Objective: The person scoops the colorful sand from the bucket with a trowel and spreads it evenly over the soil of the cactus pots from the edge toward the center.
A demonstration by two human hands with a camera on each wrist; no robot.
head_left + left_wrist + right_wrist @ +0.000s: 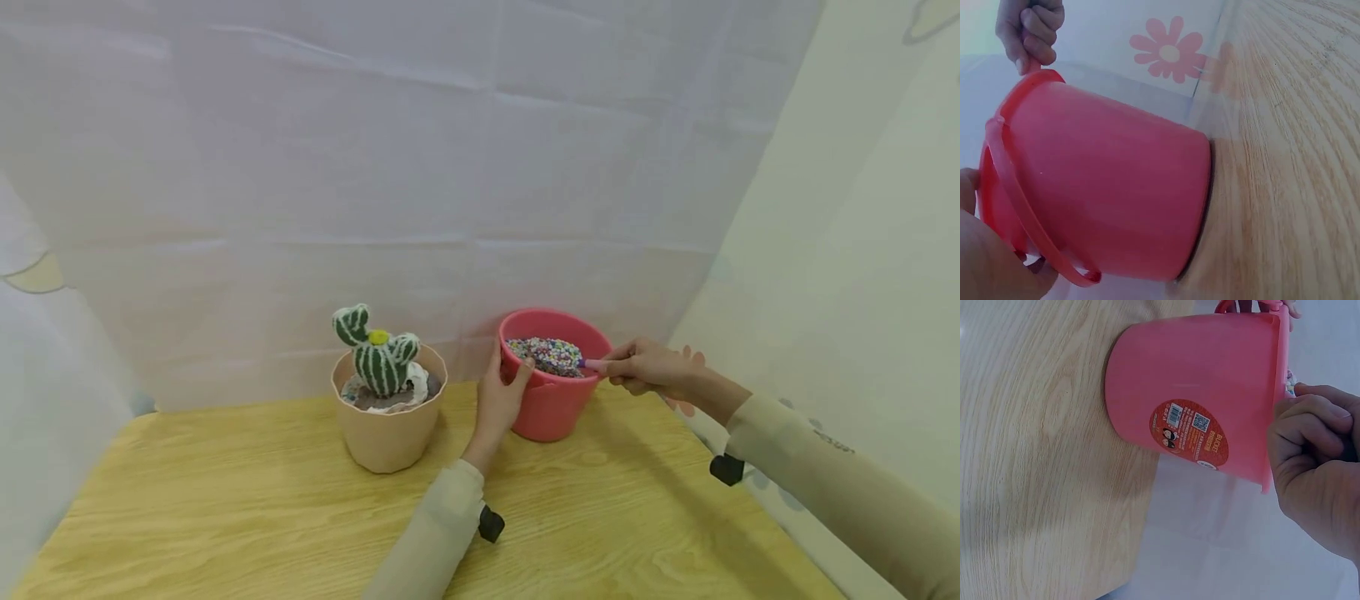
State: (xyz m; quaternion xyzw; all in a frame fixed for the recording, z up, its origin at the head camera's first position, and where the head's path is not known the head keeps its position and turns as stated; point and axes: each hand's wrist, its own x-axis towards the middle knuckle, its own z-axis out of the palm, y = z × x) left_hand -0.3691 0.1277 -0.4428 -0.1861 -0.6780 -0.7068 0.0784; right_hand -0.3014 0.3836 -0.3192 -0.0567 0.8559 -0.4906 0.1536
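A pink bucket [551,412] stands on the wooden table, its handle folded down against the side in the left wrist view. My left hand [498,404] grips the bucket at its left rim, thumb toward the front. With my right hand [648,367] I hold a small shovel by its pink handle [597,365], fingers curled round it at the right rim. Small multicoloured beads [551,354] are heaped at the shovel's end, inside the bucket, and hide its blade. A round red label [1189,434] shows on the bucket's wall.
Left of the bucket, a beige pot [390,437] holds a knitted green cactus [381,367] with a yellow flower. A white sheet [337,167] hangs behind the wooden table [247,500]. The right wall carries a flower decal [1169,53].
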